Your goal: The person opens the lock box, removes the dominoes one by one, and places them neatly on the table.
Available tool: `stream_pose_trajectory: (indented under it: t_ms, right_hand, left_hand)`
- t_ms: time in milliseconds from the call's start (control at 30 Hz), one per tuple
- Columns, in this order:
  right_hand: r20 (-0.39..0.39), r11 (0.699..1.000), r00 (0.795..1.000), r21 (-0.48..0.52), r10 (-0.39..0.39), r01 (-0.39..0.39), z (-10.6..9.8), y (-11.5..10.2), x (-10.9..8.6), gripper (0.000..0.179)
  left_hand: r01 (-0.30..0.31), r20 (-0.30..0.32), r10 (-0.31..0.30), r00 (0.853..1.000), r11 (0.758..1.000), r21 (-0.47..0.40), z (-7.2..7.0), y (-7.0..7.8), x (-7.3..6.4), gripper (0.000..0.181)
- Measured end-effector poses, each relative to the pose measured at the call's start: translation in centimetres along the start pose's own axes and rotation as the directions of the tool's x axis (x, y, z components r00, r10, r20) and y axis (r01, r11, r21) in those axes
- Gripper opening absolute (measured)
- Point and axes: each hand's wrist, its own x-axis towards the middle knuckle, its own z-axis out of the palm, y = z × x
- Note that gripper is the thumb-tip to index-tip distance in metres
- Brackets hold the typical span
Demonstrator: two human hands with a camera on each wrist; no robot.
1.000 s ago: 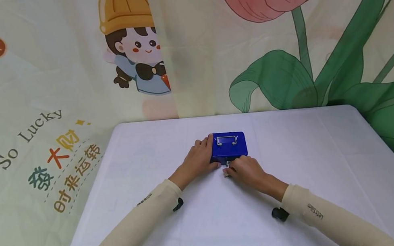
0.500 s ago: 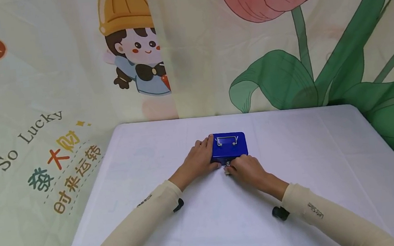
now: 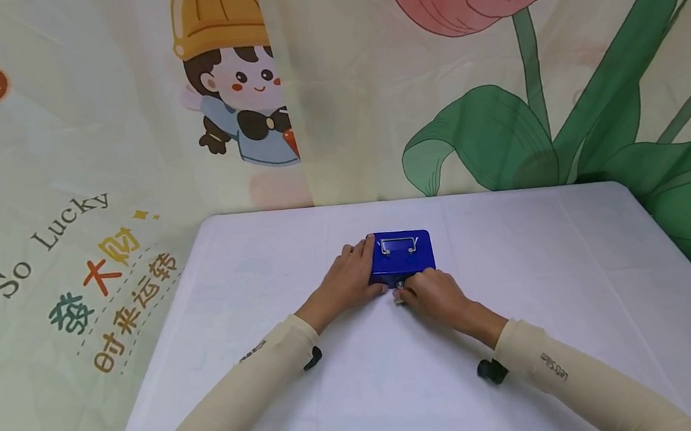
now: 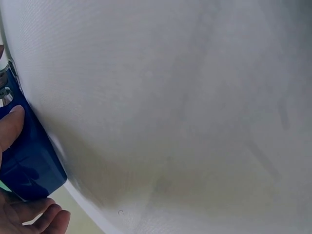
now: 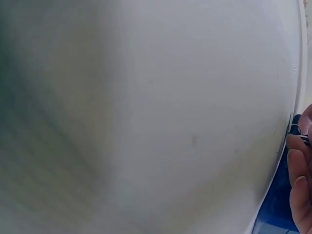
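Observation:
A small blue metal cash box (image 3: 402, 264) with a folding wire handle on its lid lies on the white table, lid down flat. My left hand (image 3: 347, 273) grips its left side, the thumb (image 4: 12, 127) on the front wall near the silver lock (image 4: 6, 97) and the other fingers along the side. At the front of the box my right hand (image 3: 439, 297) pinches a small key at the lock, its fingers curled. The key is mostly hidden by those fingers. A thin metal ring (image 5: 296, 128) shows beside the fingertips in the right wrist view.
The white-covered table (image 3: 278, 408) reaches back to a printed cloth backdrop (image 3: 345, 102) with a tulip and a cartoon figure. Both forearms wear beige sleeves (image 3: 255, 375), with a black wrist camera (image 3: 492, 371) under the right one.
My right fingers have shifted very slightly at the key, upward and to the right. The box and my left hand stay where they were.

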Motion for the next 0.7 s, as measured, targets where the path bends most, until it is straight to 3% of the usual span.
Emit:
stream_pose_trajectory:
  t_ms: [700]
  right_hand:
    - [0.016,0.994,1.000,0.107,-0.005,0.003,0.08,0.69,-0.43,0.022]
  left_hand:
    - [-0.008,0.009,0.008,1.000,1.000,-0.016,0.07,-0.01,0.34,0.103]
